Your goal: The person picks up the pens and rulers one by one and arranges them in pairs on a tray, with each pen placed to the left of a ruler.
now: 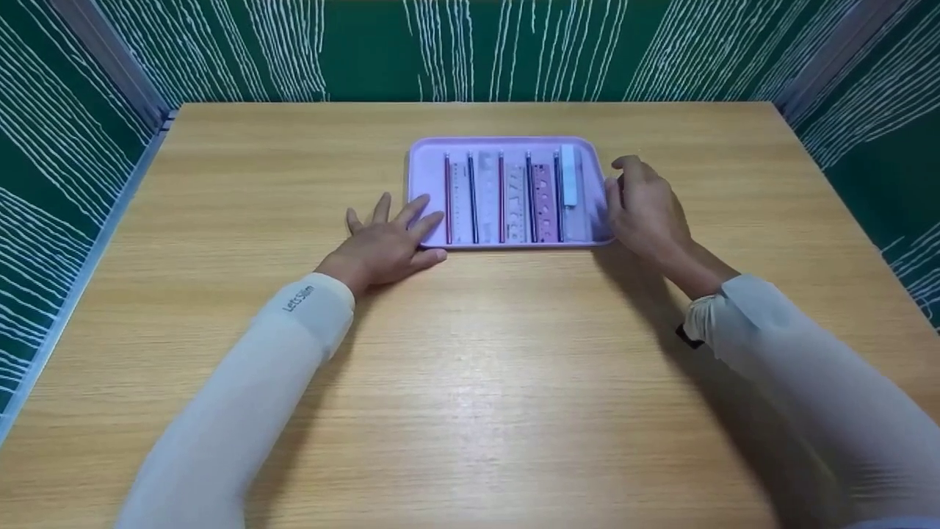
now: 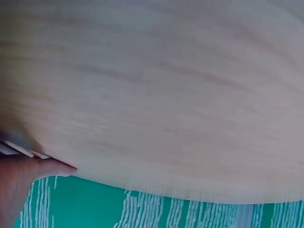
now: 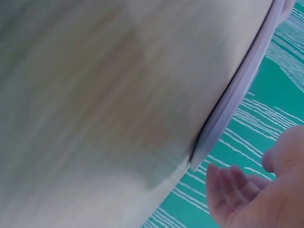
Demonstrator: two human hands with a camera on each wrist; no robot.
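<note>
A purple tray lies on the table, holding a row of slim stationery. Red pencils and dark pencils stand between clear rulers and a pink ruler. At the row's right end is a light blue bar. My left hand, fingers spread, rests at the tray's front left corner with fingertips over the rim. Beside the right rim, my right hand has loosely bent fingers. In the right wrist view, the right fingertips are close to the tray's edge, holding nothing.
The wooden table extends around the tray on every side. Behind it is a green wall with white streaks, and grey posts rise at the back corners. Both sleeved forearms reach across the front of the table.
</note>
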